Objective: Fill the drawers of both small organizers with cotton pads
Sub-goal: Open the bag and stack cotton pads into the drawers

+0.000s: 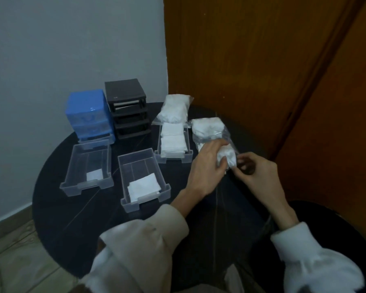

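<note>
A: Where are the hands, and what are they on?

B: Both are at the right side of the round dark surface (57,199). The left hand (207,166) has its fingers curled round a wad of cotton pads (226,155) at the mouth of a clear plastic bag (209,132). The right hand (256,172) pinches the near edge of that bag, just beside the left.

A: Which way do the pads need to go?

B: To the left of the hands. Three clear drawers lie out on the surface with their long sides running from the near edge toward the far edge. The right drawer (189,154) sits touching or almost touching the bag and already looks full of stacked pads. The middle drawer (166,190) holds only a few pads at its near end. The left drawer (67,183) holds one small pad or a few, also at the near end.

A: So which hand serves?

B: The left, I'd judge. It holds the pads and is nearer the middle drawer.

A: And the organizers?

B: At the far left edge, side by side: a blue one (87,106) with its lower slot open, and a dark one (125,92) with several slots showing bare. A second bag of pads (174,108) lies behind the right drawer.
</note>
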